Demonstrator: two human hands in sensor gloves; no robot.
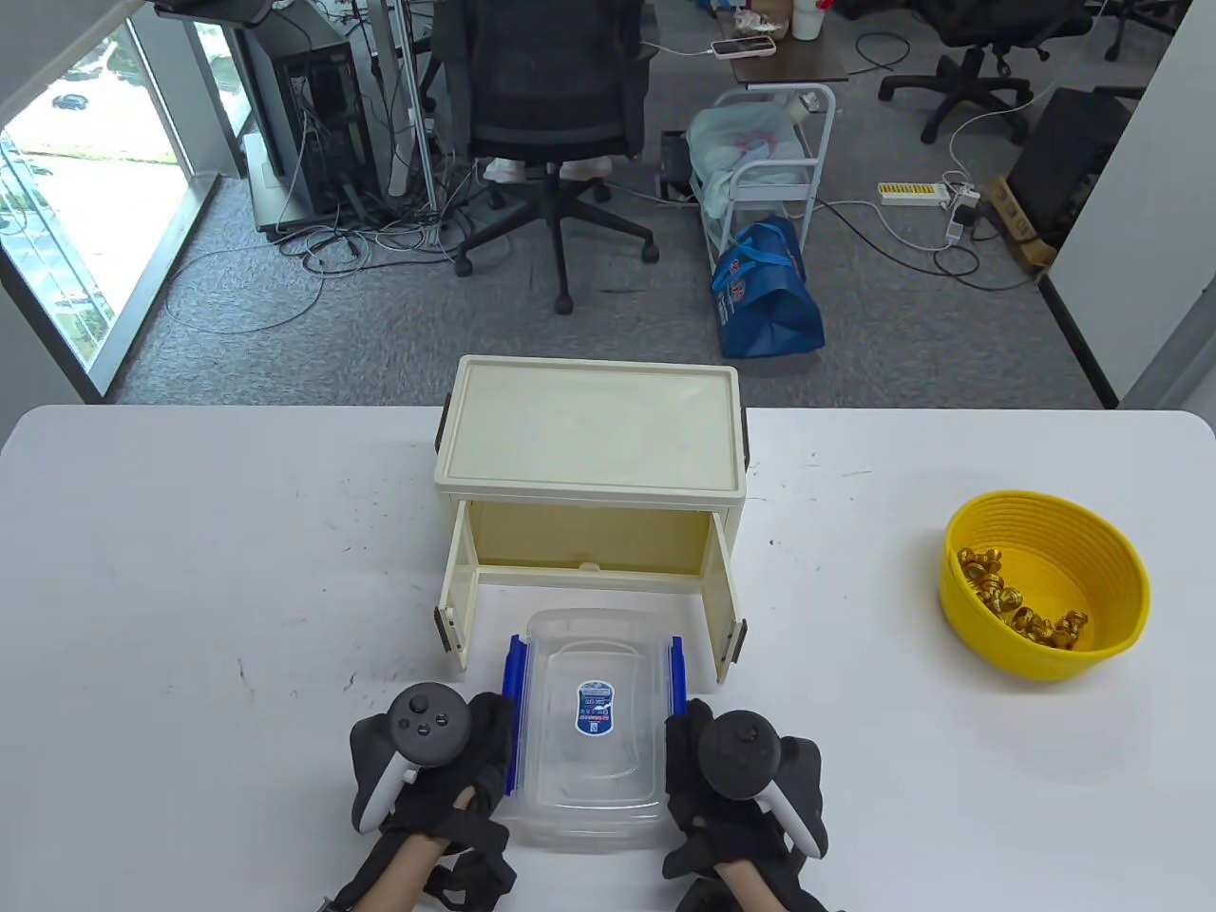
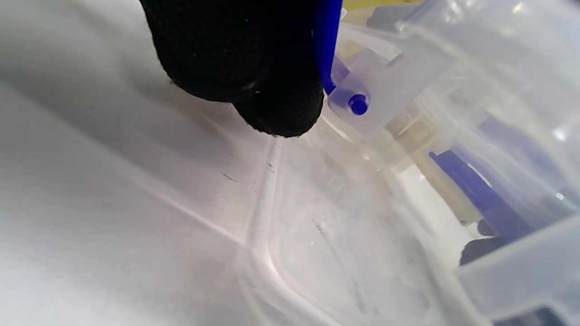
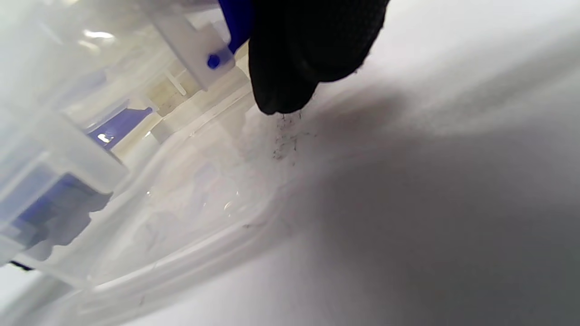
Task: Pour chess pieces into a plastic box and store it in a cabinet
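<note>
Surface (image 1: 190, 570), white and scuffed, is carrying four things, described here from largest to smallest. Cream cabinet (image 1: 591, 446) is sitting at the far middle with both doors swung open toward the near edge. Clear plastic box (image 1: 594, 727), lid on and blue latches (image 1: 514, 712) at its left and right sides, is lying just in front of the cabinet mouth, between the open doors. Yellow bowl (image 1: 1045, 584) is standing well apart on the right, and the gold chess pieces (image 1: 1021, 603) are lying inside it, not in the box.

Risks, as judged: the lid is appearing to cover the box, so any pouring attempted before unlatching would be scattering pieces across the surface. Uneven pulling on the two latches could be skidding the light box into a cabinet door. The bowl is sitting far from the box, so carrying it over at a tilt could be spilling small pieces.

Pose: left hand (image 1: 427, 760) is pressing against the left side of the box, its fingertips (image 2: 281, 108) pointing down beside the blue latch. Right hand (image 1: 736, 769) is mirroring it on the right side, its fingertips (image 3: 281, 86) reaching toward the surface beside the other latch. Both hands are gripping the box from opposite sides, palms facing inward, wrists entering from the near edge.
</note>
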